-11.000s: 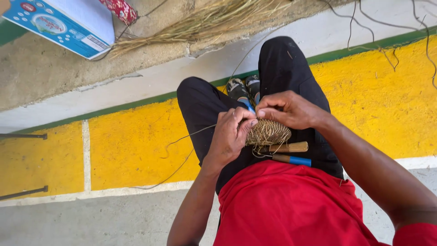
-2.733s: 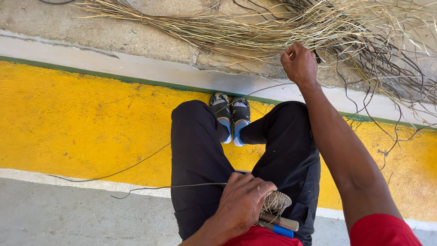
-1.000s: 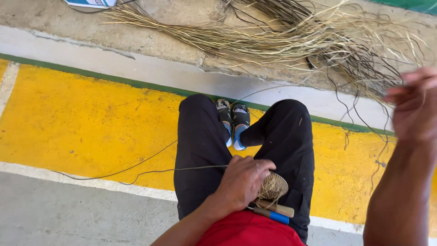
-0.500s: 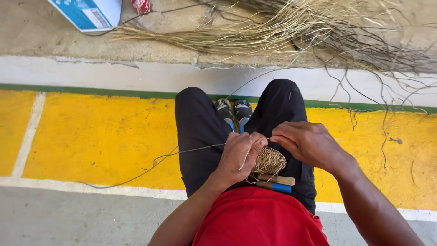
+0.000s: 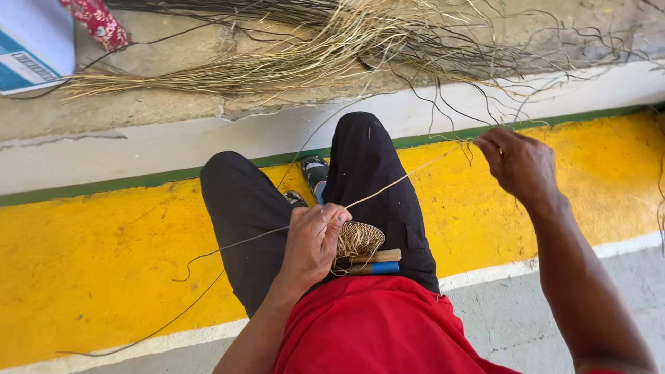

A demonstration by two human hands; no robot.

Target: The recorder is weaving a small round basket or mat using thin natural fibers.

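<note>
My left hand (image 5: 313, 242) grips a small round woven straw piece (image 5: 360, 239) on my lap, over black trousers. My right hand (image 5: 516, 163) is raised out to the right and pinches a pale straw strand (image 5: 409, 176) that runs taut from the woven piece up to its fingers. A second thin strand (image 5: 228, 246) trails left from my left hand down onto the yellow floor. A wooden handle (image 5: 377, 256) and a blue-handled tool (image 5: 377, 268) lie on my lap just under the woven piece.
A big pile of loose dry straw (image 5: 332, 48) lies on the concrete ledge ahead. A white and blue box (image 5: 31, 45) and a red patterned cloth (image 5: 97, 21) sit at the top left. My shoes (image 5: 315, 173) rest on the yellow painted band.
My right hand has swung away from the woven piece to the right, drawing a straw strand out taut. My left hand stays on the woven piece.
</note>
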